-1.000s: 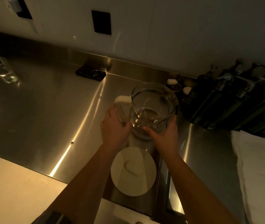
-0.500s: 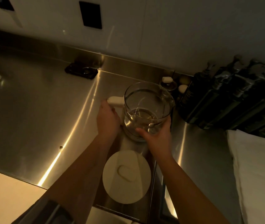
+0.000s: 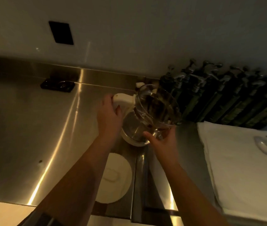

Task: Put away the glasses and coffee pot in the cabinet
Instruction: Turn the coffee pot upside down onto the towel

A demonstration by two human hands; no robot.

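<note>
Head view: looks steeply down, close over steel counter.

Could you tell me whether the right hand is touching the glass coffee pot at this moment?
Touching. The head view shows the right hand cupped under the tilted coffee pot, fingers against the glass near its base, while the left hand grips the white handle.
</note>
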